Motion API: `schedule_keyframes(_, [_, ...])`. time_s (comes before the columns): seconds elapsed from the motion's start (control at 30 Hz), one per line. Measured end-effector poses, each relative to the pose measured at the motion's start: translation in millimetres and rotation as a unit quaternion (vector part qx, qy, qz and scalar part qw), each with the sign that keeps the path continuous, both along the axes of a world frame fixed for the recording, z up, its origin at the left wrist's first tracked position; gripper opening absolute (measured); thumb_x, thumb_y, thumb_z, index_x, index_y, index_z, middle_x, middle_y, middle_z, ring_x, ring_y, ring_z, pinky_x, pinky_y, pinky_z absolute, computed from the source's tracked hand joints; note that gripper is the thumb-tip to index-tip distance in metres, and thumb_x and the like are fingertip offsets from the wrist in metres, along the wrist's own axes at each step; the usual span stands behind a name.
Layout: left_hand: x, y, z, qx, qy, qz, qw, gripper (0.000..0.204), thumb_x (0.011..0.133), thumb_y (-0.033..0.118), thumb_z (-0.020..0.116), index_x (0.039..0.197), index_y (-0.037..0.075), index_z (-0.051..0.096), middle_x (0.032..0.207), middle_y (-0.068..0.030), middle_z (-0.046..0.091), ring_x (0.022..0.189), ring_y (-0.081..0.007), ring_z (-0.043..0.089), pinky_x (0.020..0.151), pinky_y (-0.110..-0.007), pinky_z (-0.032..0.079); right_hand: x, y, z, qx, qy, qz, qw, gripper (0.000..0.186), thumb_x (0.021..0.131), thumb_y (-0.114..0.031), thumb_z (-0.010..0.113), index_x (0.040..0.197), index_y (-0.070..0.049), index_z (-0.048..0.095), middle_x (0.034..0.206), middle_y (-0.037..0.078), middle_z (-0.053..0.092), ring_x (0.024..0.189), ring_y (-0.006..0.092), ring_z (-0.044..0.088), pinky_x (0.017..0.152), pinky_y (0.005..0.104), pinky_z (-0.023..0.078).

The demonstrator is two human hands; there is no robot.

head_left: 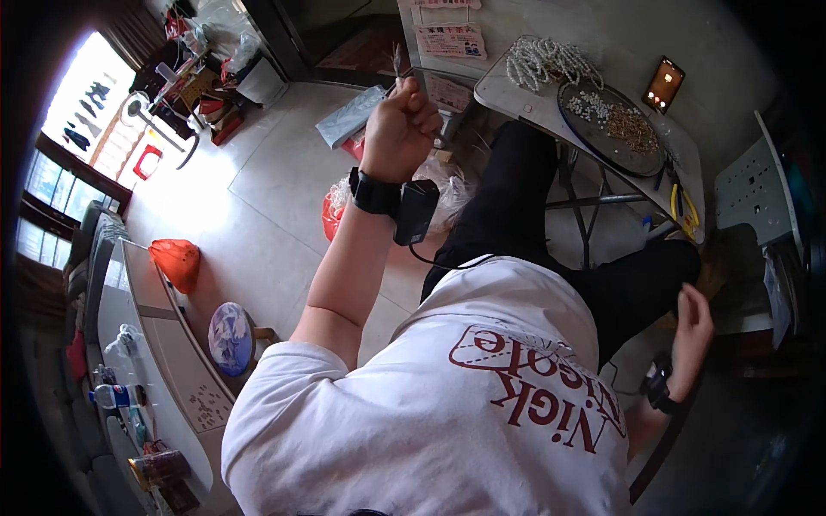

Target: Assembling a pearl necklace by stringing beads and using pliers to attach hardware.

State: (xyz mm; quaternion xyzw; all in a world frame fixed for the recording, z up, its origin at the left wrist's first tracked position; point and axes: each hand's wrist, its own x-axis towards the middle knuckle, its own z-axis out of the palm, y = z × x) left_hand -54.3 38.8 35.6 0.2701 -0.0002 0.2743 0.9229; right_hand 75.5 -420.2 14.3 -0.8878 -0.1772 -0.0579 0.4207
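Observation:
My left hand (401,129) is raised in front of me, closed in a fist, with a thin bundle of whitish strands (396,60) sticking up out of its top. What lies inside the fist is hidden. Low beside my right thigh, my right hand (693,320) is held out to the side with its fingers pressed together. Anything between those fingertips is too small to make out. Ahead to the right, a round dark tray (575,120) holds white beads (588,107) and gold-coloured beads (632,129). Strings of white beads (551,64) lie behind it.
The tray rests on a small table (508,96) with a lit phone (664,84) and yellow-handled pliers (685,211). Plastic bags (447,193) sit on the floor by my left knee. Leftward are a stool (231,338), an orange bag (176,263) and a long white table (172,353).

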Motion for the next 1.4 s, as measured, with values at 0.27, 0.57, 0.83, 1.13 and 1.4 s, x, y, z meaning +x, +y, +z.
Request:
schedule_keyframes(0.27, [26,-65,35,0.146,0.024,0.048,0.988,0.01,0.093,0.01,0.043,0.085,0.012,0.048,0.065,0.0047,0.036,0.054,-0.005,0.031,0.049,-0.02,0.026,-59,212,48,0.052,0.103,0.4,0.909,0.032,0.087,-0.023,0.064,0.11,0.0,0.059,0.099,0.008,0.06,0.089,0.0134,0.056,0.075,0.0245,0.045])
schedule_keyframes(0.57, [27,-76,48,0.082,-0.017,-0.089,0.992,0.011,0.095,0.009,0.039,0.089,0.008,0.048,0.066,0.003,0.036,0.056,-0.0075,0.031,0.052,-0.022,0.029,-23,244,3,0.099,0.168,0.448,0.872,0.039,0.089,-0.025,0.062,0.114,0.002,0.049,0.095,0.006,0.057,0.087,0.0123,0.058,0.08,0.0267,0.046])
schedule_keyframes(0.83, [23,-32,27,0.037,0.025,-0.127,0.991,0.011,0.096,0.007,0.038,0.09,0.007,0.047,0.066,0.0016,0.035,0.058,-0.0096,0.03,0.053,-0.023,0.029,21,184,24,0.038,0.261,0.499,0.826,0.026,0.095,-0.028,0.054,0.088,-0.003,0.058,0.066,-0.004,0.049,0.061,0.003,0.045,0.055,0.0198,0.036])
schedule_keyframes(1.13, [-6,13,17,0.056,0.039,-0.013,0.998,0.012,0.095,0.007,0.039,0.087,0.007,0.049,0.064,0.0015,0.034,0.055,-0.01,0.029,0.052,-0.023,0.028,42,49,9,0.068,0.334,0.366,0.866,0.027,0.096,-0.025,0.048,0.081,-0.004,0.055,0.065,-0.001,0.049,0.063,0.0076,0.048,0.063,0.0219,0.039])
schedule_keyframes(1.4, [18,-27,8,0.185,0.037,0.01,0.982,0.011,0.097,0.013,0.04,0.092,0.01,0.049,0.066,0.003,0.035,0.062,-0.0107,0.035,0.063,-0.026,0.033,62,-171,-68,-0.151,0.241,-0.1,0.953,0.038,0.073,-0.009,0.072,0.108,0.001,0.062,0.101,0.017,0.064,0.095,0.0259,0.061,0.083,0.0332,0.046])
